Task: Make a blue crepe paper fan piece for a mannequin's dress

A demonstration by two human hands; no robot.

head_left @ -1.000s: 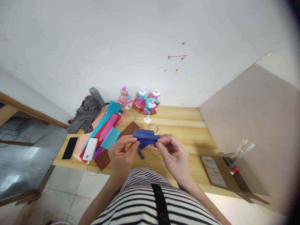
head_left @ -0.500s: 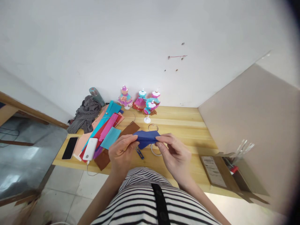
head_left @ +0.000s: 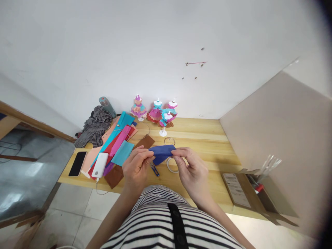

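A folded piece of dark blue paper is held just above the wooden table, pinched from both ends. My left hand grips its left end with thumb and fingertips. My right hand pinches its right end the same way. Under the paper lie small blue snips and a wire ring. A second wire ring lies a little farther back.
Several coloured paper sheets fan out at the left, beside a white power bank and a black phone. Paper-dress dolls stand at the wall. Striped cloth lies far left. A cardboard box sits at the right edge.
Both hands have drawn slightly closer together on the blue paper, which now looks narrower and flatter. Nothing on the table has moved.
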